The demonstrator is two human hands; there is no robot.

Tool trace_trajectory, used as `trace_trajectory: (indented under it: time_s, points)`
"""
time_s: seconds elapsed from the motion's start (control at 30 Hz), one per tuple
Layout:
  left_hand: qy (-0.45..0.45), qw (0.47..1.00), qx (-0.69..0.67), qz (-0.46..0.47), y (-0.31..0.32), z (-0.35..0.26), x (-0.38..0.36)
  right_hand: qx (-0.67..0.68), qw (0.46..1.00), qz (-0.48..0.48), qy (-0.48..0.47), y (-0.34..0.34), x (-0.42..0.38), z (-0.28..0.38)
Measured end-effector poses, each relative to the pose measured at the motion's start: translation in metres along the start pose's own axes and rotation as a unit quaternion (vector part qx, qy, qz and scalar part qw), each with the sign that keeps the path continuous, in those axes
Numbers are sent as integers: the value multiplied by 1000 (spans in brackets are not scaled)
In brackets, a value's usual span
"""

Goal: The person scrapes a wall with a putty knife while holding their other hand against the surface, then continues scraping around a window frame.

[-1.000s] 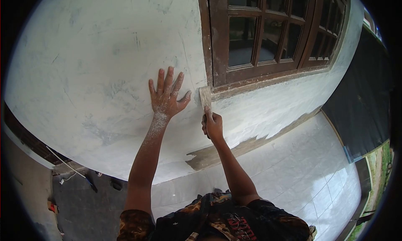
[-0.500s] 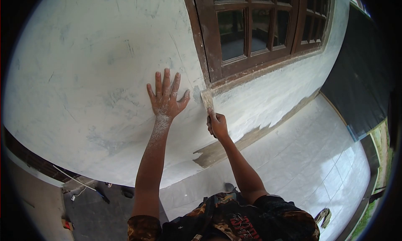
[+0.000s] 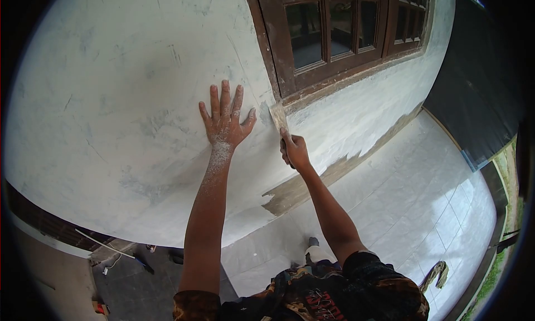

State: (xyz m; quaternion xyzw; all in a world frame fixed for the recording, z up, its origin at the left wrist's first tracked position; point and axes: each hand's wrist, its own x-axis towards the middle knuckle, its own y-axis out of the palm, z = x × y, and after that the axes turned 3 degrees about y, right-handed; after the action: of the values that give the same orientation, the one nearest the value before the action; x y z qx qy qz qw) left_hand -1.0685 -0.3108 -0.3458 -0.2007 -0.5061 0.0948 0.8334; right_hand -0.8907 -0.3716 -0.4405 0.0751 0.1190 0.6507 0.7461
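My left hand [image 3: 225, 120] lies flat on the white plastered wall [image 3: 128, 92], fingers spread, with white dust over its back and wrist. To its right, my right hand [image 3: 295, 151] is closed round the handle of a scraper [image 3: 279, 117]. The scraper's pale, dusty blade points up and touches or nearly touches the wall just below the lower left corner of the brown wooden window frame [image 3: 312, 95]. My fingers cover most of the handle.
Glass panes [image 3: 304, 34] fill the window at the upper right. Below runs a bare strip [image 3: 287, 193] at the wall's foot, then a pale tiled floor [image 3: 384, 204]. A dark sheet [image 3: 479, 81] hangs at right; a crumpled cloth [image 3: 434, 276] lies on the tiles. A long-handled tool [image 3: 114, 248] is at lower left.
The camera view has shifted slightly, so the window and both hands sit a little higher or sideways. My left hand remains flat on the wall and the right still grips the scraper near the window corner.
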Motion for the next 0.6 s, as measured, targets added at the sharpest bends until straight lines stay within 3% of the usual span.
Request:
trace_trajectory:
  time_s: [0.6]
  points:
    - [-15, 999, 20, 25, -1, -4, 1, -42, 998, 36, -17, -15, 8, -2]
